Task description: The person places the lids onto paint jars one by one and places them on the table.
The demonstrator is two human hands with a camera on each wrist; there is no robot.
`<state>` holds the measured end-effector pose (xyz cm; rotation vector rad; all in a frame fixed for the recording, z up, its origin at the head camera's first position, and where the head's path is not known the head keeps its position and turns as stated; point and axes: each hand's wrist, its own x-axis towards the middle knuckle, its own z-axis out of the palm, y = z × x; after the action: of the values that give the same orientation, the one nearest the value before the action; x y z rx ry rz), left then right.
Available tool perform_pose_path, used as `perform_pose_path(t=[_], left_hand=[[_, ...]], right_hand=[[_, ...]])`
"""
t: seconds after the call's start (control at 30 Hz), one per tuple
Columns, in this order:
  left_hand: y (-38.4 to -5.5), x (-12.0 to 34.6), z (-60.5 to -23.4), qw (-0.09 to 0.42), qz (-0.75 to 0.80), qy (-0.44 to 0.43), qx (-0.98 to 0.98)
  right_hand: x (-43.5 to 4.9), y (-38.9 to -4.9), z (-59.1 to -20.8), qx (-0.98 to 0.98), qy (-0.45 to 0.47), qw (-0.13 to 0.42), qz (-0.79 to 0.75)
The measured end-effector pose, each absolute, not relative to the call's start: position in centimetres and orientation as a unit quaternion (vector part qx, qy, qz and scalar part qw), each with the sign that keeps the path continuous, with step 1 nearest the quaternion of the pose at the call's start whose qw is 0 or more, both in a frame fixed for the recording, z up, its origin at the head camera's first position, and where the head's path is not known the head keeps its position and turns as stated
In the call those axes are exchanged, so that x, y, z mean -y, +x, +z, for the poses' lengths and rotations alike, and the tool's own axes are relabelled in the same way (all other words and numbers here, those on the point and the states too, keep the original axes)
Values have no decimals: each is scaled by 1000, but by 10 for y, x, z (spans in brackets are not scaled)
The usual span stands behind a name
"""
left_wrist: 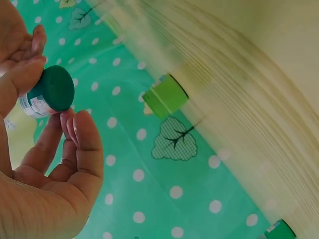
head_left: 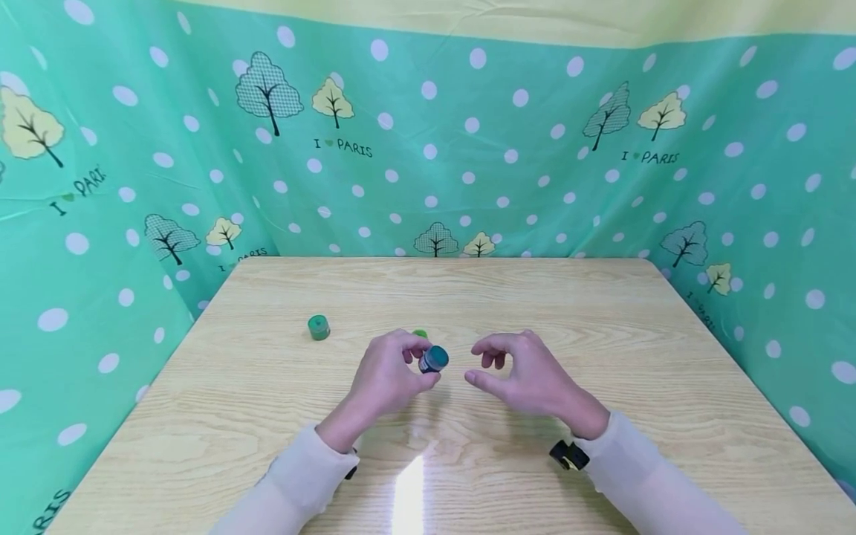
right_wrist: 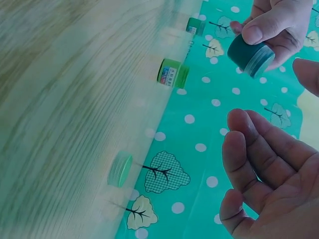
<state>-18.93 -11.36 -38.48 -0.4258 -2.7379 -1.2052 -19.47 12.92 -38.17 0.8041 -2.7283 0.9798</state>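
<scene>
My left hand (head_left: 393,371) pinches a small dark teal paint jar (head_left: 435,359) between thumb and fingertips, above the table. The jar (left_wrist: 52,89) is tilted, and part of a white label shows in the left wrist view. In the right wrist view a paler, translucent band circles one end of the jar (right_wrist: 251,56). A short gap to the right of it is my right hand (head_left: 528,371), its fingers loosely bent and holding nothing. Behind the left hand a light green jar (right_wrist: 173,73) stands on the table, mostly hidden in the head view.
A green jar (head_left: 319,328) stands farther left on the wooden table (head_left: 221,416). The right wrist view also shows a pale green round piece (right_wrist: 120,169) on the tabletop. A green dotted curtain (head_left: 428,148) surrounds the table's back and sides.
</scene>
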Motion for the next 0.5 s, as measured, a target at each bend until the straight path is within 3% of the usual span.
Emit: perform_pose_path(t=[0.5], left_hand=[[-202,137,-379,68,-360,-96,925]], right_hand=[[-142,-194,-385,910,266,75,309]])
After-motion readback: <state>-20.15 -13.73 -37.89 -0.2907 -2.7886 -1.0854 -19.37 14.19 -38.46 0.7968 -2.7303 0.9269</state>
